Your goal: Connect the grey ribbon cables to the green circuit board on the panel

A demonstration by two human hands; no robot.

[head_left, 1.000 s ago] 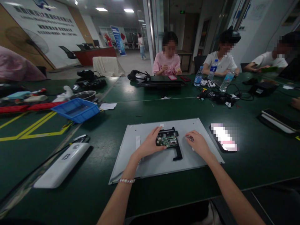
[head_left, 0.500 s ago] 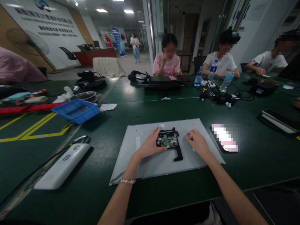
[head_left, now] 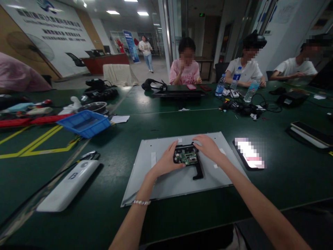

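A black plastic frame [head_left: 199, 171] with a green circuit board [head_left: 189, 158] in it lies on a pale grey flat panel [head_left: 166, 187]. My left hand [head_left: 166, 161] is closed around the frame's left side, fingers at the far edge and thumb at the near edge. At the far right corner of the frame, my right hand [head_left: 209, 148] pinches with thumb and fingertips. Whether something small sits in that pinch is hidden. An arm of the frame sticks out toward me over the panel.
Right of the panel lies a lit phone [head_left: 249, 153]; to its left, a white power bank [head_left: 70, 184] with a cable. A blue basket [head_left: 85, 123] stands farther left. Bottles [head_left: 252, 89] and tangled cables [head_left: 241, 107] lie at the far right. Several people sit around the table.
My right hand has moved left and away from me, from above the panel's right part to the frame's far right corner. My left hand stays on the frame.
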